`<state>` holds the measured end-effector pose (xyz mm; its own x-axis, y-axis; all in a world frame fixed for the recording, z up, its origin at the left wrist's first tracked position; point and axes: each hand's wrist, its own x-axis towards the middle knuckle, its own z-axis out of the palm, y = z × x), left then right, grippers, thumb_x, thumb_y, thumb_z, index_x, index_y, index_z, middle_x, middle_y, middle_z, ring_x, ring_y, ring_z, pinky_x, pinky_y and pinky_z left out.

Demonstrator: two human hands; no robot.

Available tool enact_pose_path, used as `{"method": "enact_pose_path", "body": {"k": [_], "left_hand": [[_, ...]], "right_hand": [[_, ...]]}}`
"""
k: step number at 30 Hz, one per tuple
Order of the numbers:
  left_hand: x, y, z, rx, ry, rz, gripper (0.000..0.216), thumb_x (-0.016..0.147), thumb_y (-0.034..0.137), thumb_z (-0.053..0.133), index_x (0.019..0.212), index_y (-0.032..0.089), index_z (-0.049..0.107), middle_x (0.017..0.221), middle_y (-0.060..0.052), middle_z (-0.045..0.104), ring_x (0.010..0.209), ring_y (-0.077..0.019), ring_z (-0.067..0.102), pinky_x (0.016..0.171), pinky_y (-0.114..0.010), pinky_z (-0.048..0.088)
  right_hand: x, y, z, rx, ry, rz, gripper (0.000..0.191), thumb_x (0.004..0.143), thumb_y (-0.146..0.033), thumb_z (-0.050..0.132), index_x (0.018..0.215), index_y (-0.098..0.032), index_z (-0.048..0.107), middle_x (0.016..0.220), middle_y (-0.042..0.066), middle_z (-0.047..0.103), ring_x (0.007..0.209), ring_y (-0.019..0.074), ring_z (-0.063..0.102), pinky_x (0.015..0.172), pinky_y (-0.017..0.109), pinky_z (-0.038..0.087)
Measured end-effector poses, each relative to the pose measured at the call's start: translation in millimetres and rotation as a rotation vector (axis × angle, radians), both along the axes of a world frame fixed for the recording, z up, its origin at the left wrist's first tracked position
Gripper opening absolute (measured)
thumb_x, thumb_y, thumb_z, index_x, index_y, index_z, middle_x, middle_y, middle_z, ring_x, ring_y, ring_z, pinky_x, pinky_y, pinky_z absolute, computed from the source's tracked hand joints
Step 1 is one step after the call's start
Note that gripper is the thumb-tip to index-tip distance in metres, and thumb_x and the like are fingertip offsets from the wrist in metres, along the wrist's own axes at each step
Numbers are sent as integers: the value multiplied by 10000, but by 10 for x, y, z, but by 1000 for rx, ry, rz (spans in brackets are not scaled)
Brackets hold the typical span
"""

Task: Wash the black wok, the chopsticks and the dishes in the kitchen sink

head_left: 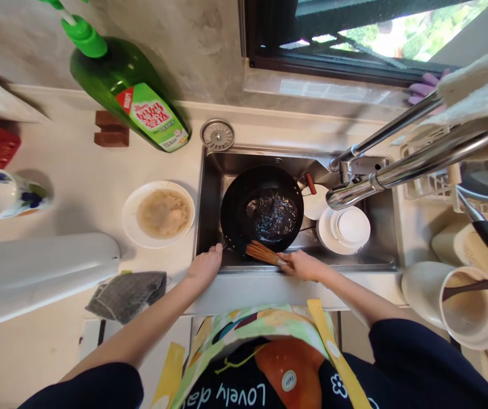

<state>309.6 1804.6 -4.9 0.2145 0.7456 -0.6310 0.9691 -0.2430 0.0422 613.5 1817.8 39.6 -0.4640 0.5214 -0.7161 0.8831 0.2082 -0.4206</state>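
Yellow-strapped apron (269, 318) lies nearest; beyond, the left hand (210, 264) grips the black wok (244, 199) at its edge in the sink (391, 238), seemingly steadying it; the right hand (302, 265) holds a bamboo brush (265, 254), apparently angled for reach.

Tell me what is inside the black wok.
Bubbly liquid lies in the wok; the brush in the right hand overlaps its near edge. The wok's surface beneath the liquid and brush cannot be made out.

You have the wok (234, 201) in the sink (383, 238) at mid-frame, stacked dishes (351, 226) to its right, a plate (130, 218) left, a bottle (122, 79) upper left.
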Motion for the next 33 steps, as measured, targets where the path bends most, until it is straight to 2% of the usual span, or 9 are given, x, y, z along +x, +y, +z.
{"method": "enact_pose_path", "body": {"k": [4, 10, 13, 16, 19, 23, 27, 29, 33], "left_hand": [[5, 0, -3, -12, -1, 22, 320, 869, 65, 235, 1089, 98, 465, 933, -181, 605, 783, -284, 679, 666, -408, 526], [11, -12, -27, -2, -8, 40, 313, 888, 101, 212, 1065, 99, 470, 920, -166, 606, 777, -299, 676, 655, -418, 526], [18, -23, -35, -9, -9, 44, 317, 887, 97, 208, 1066, 102, 470, 925, -163, 603, 775, -297, 675, 656, -415, 526], [16, -25, -36, -11, -15, 41, 321, 891, 103, 207, 1078, 101, 468, 927, -171, 600, 771, -294, 674, 655, -418, 525], [14, -18, -25, -18, -14, 41, 320, 886, 93, 213, 1082, 95, 466, 931, -173, 599, 780, -296, 673, 661, -425, 524], [24, -14, 5, -28, -4, 44, 307, 887, 90, 226, 1083, 98, 462, 949, -168, 597, 797, -278, 673, 685, -400, 523], [31, -18, 19, -10, 1, 26, 307, 884, 78, 220, 1063, 97, 468, 928, -161, 596, 785, -276, 675, 672, -387, 525], [27, -17, 15, -8, 1, 18, 310, 875, 66, 224, 1064, 94, 468, 930, -162, 596, 781, -285, 675, 663, -401, 527], [17, -16, -2, 0, -4, 14, 314, 874, 67, 231, 1082, 95, 464, 934, -168, 600, 781, -291, 675, 652, -409, 530]], "right_hand": [[159, 179, -102, 55, -319, 24, 456, 877, -354, 448, 1319, -251, 482, 948, 129, 697, 863, 254, 663, 709, 303, 454], [106, 572, -378, 342, -531, -217, 594, 943, -371, 293, 1477, -164, 132, 1049, 194, 650, 912, 275, 653, 750, 348, 475], [35, 455, -383, 235, -440, -202, 560, 933, -345, 351, 1449, -148, 254, 1001, 178, 670, 886, 263, 658, 757, 336, 476], [36, 256, -207, -77, -120, -187, 504, 917, -381, 405, 1382, -188, 407, 788, 76, 697, 656, 178, 655, 689, 276, 483], [72, 119, 19, -271, 126, -295, 542, 918, -434, 376, 1407, -201, 373, 621, -5, 649, 448, 113, 559, 574, 235, 471], [95, 50, 91, -190, 175, -224, 518, 905, -397, 411, 1384, -198, 418, 728, 21, 690, 507, 118, 592, 611, 235, 470], [153, 98, 15, 58, -161, -66, 479, 854, -308, 491, 1319, -192, 508, 889, 126, 714, 794, 227, 670, 716, 289, 462], [174, 125, 35, 119, -283, -41, 494, 857, -304, 479, 1341, -200, 480, 910, 148, 712, 831, 251, 670, 706, 300, 456], [135, 105, 119, 72, 4, 14, 508, 887, -353, 439, 1379, -226, 425, 867, 82, 727, 823, 190, 669, 701, 235, 432]]}}
